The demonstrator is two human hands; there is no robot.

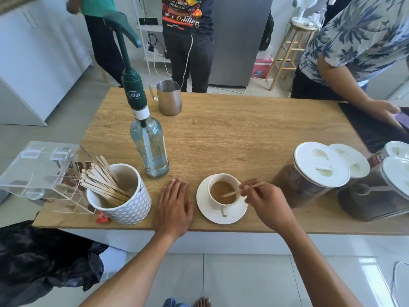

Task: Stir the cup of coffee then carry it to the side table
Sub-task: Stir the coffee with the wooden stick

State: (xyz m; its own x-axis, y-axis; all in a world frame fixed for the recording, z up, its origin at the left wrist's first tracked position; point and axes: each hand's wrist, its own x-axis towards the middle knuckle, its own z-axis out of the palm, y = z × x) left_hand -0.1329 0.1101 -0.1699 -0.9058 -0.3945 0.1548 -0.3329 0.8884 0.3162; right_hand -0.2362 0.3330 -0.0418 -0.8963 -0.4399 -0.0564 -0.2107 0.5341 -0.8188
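A white cup (218,203) of milky coffee (221,189) stands on a white saucer (205,212) near the front edge of the wooden table (232,134). My right hand (263,201) pinches a wooden stir stick (254,186) whose lower end dips into the coffee. My left hand (174,206) lies flat on the table just left of the saucer, fingers straight, holding nothing.
A patterned mug (128,209) full of stir sticks and a clear acrylic box (42,173) stand at the left. A pump bottle (150,147) and a steel jug (169,98) sit behind. Lidded jars (318,171) crowd the right. Three people stand beyond the table.
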